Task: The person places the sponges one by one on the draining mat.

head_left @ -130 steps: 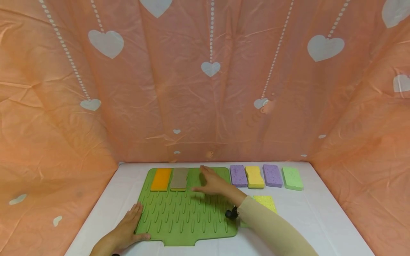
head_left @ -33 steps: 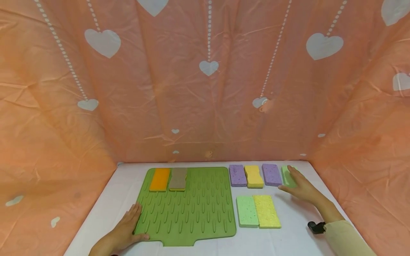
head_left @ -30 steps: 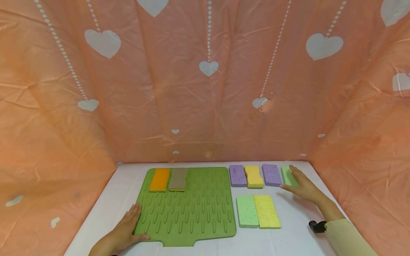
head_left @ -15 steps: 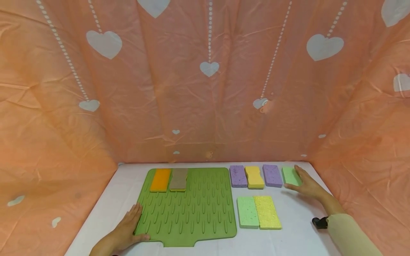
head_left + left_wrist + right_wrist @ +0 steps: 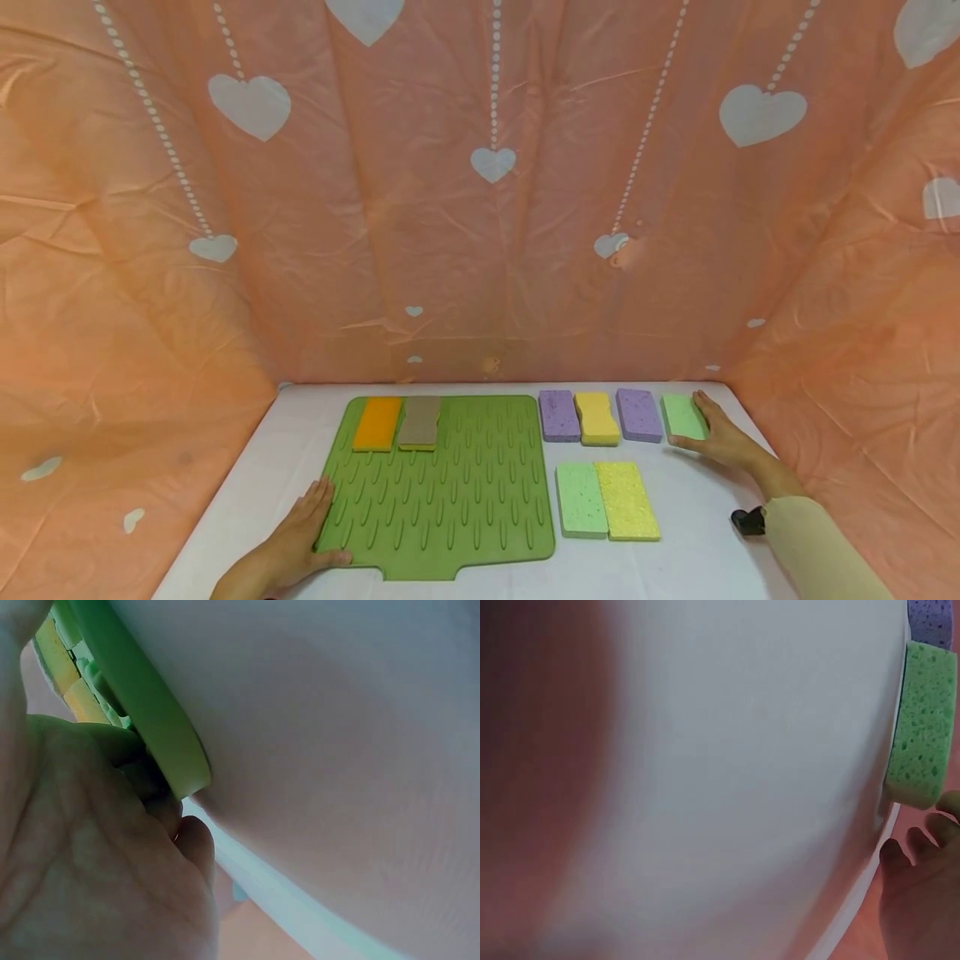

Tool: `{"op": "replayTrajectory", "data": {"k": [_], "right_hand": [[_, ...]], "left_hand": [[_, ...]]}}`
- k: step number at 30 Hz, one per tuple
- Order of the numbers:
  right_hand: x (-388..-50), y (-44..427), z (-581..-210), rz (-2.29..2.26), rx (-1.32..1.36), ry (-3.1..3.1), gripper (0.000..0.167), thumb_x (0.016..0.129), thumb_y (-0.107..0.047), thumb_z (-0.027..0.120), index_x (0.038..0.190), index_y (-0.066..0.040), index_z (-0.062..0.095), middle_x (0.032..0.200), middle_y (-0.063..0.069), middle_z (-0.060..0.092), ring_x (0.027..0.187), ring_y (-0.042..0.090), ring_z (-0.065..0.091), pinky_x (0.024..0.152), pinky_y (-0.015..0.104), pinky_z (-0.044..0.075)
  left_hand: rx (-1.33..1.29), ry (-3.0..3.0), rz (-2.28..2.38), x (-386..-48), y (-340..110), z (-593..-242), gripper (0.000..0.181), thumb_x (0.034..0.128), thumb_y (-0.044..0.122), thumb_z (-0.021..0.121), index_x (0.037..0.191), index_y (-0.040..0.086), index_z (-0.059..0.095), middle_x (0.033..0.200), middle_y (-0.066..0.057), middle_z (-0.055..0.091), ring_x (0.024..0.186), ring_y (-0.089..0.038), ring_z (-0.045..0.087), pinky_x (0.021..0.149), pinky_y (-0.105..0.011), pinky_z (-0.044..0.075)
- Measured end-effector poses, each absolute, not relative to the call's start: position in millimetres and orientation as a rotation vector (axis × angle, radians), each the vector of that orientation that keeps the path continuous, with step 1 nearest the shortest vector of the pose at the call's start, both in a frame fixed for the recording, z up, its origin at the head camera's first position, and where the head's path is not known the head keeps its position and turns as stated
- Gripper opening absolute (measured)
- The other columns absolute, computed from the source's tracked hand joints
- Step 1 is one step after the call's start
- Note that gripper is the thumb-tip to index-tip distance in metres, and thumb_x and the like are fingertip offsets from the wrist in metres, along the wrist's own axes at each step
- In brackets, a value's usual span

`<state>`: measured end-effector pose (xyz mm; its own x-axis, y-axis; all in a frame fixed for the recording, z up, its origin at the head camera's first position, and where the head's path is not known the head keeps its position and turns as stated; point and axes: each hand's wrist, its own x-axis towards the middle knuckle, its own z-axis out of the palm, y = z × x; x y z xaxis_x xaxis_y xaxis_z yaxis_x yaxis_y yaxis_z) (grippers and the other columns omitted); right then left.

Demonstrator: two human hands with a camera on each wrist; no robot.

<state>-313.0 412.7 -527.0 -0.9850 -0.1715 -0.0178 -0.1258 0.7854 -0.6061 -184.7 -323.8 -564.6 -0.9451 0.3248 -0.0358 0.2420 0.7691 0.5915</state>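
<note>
Right hand [image 5: 718, 435] spread around the light green sponge [image 5: 681, 414] farthest right of the ribbed green mat [image 5: 450, 517]
It is unclenched, contact unclear; left hand [image 5: 298, 529], ungripping, touches the mat's left edge; a purple sponge [image 5: 640, 415] lies mat-side of that sponge
</note>
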Motion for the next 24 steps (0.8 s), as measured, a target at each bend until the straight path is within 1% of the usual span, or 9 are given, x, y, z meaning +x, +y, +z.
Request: {"op": "replayTrajectory", "data": {"k": [2,3,12,14,17,22,24], "right_hand": [[-314.0,412.7,-526.7,-0.977,-0.243,2.901,0.125,0.090,-0.043,0.085,0.163,0.018,0.004,0.168,0.045,0.003,0.154,0.066,0.006,0.120,0.082,0.013],[-314.6,412.7,-526.5,-0.980,-0.243,2.902,0.125,0.089,-0.043,0.086,0.163,0.018,0.005,0.168,0.045,0.003,0.154,0.066,0.006,0.120,0.082,0.012],[-320.3,413.1,-527.3,-1.026,-0.255,2.880,0.126,0.088,-0.039,0.088,0.161,0.022,0.004,0.166,0.049,0.003,0.152,0.068,0.006,0.120,0.081,0.012],[-319.9,411.8,-526.2,-1.020,-0.244,2.872,0.127,0.088,-0.039,0.088,0.161,0.022,0.004,0.165,0.050,0.004,0.152,0.069,0.007,0.120,0.081,0.012],[-318.8,410.4,-524.4,-0.993,-0.232,2.870,0.127,0.087,-0.039,0.089,0.161,0.021,0.005,0.165,0.049,0.005,0.151,0.069,0.009,0.120,0.081,0.013],[-315.3,410.2,-521.3,-0.969,-0.217,2.854,0.128,0.087,-0.039,0.089,0.161,0.020,0.004,0.164,0.049,0.006,0.151,0.069,0.010,0.120,0.082,0.013],[-312.9,410.6,-519.7,-0.956,-0.205,2.843,0.128,0.086,-0.040,0.090,0.162,0.020,0.004,0.164,0.049,0.007,0.150,0.069,0.011,0.119,0.082,0.014]], "left_hand": [[0.446,2.823,0.914,-184.8,-323.7,-563.9,0.131,0.0819,0.062,0.085,0.159,-0.021,0.020,0.170,-0.041,0.009,0.159,-0.057,0.004,0.103,0.004,-0.017],[0.443,2.821,0.914,-184.7,-323.6,-563.5,0.131,0.0817,0.062,0.085,0.160,-0.021,0.020,0.170,-0.041,0.009,0.158,-0.058,0.005,0.103,0.004,-0.017],[0.428,2.825,0.896,-183.8,-322.0,-560.9,0.130,0.0814,0.061,0.086,0.160,-0.020,0.021,0.170,-0.041,0.010,0.157,-0.061,0.008,0.102,0.005,-0.017],[0.432,2.821,0.904,-183.5,-322.2,-561.3,0.130,0.0816,0.061,0.086,0.160,-0.020,0.021,0.171,-0.041,0.009,0.158,-0.059,0.006,0.102,0.005,-0.017],[0.440,2.820,0.915,-183.6,-322.6,-562.5,0.129,0.0823,0.060,0.085,0.160,-0.020,0.021,0.171,-0.040,0.009,0.161,-0.053,0.003,0.103,0.004,-0.017],[0.459,2.825,0.923,-182.8,-322.6,-562.6,0.127,0.0838,0.059,0.085,0.159,-0.021,0.021,0.170,-0.042,0.010,0.162,-0.049,0.001,0.104,0.004,-0.017],[0.472,2.837,0.920,-182.4,-323.0,-562.8,0.126,0.0843,0.058,0.085,0.159,-0.021,0.021,0.169,-0.043,0.011,0.164,-0.039,-0.005,0.104,0.004,-0.017]]}}
